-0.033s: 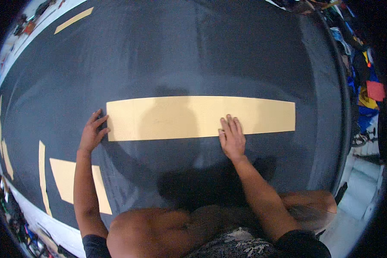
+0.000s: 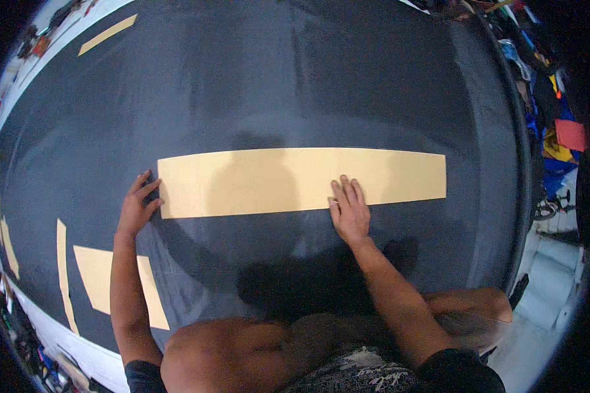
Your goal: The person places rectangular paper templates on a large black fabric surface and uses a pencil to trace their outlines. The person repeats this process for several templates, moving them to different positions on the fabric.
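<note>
Here, two hands (image 2: 242, 209), one paper strip (image 2: 295, 180)

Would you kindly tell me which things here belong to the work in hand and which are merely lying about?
In hand:
long tan strip
dark cloth
left hand
right hand

Lying about:
tan pieces
narrow tan strip
coloured scraps

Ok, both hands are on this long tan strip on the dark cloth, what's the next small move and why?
Probably slide the right hand along the tan strip toward its free right end, pressing it flat: the left hand pins the left end, while the right end lies unheld on the dark cloth.
</note>
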Available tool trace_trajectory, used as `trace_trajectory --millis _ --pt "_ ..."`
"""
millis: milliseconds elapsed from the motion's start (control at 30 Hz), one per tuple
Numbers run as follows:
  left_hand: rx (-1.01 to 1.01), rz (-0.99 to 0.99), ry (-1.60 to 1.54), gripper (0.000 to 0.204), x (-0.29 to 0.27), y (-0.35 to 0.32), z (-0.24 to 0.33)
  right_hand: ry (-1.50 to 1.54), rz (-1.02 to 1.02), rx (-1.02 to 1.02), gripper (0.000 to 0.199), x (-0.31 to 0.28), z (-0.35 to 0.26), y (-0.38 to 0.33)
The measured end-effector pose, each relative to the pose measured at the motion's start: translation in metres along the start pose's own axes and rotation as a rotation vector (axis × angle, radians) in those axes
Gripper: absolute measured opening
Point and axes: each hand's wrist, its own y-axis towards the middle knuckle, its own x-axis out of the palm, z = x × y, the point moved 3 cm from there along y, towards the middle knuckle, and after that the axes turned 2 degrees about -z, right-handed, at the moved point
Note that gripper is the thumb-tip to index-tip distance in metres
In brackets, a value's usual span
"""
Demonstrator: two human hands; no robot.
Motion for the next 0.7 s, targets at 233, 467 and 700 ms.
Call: trace_trajectory --millis 233,467,700 --pt "-0.053 0.011 -0.014 0.059 0.001 0.003 0.01 -0.014 0.029 0.005 0.047 -0.004 -0.001 -0.001" --pt "-0.049 -0.008 -0.035 0.059 -0.003 0.002 0.013 -0.036 0.009 0.029 0.047 -0.005 -0.003 -0.002" --pt "-0.025 0.022 0.069 0.063 -0.006 0.003 0.03 -0.021 0.012 0.03 0.047 -0.004 -0.002 -0.001"
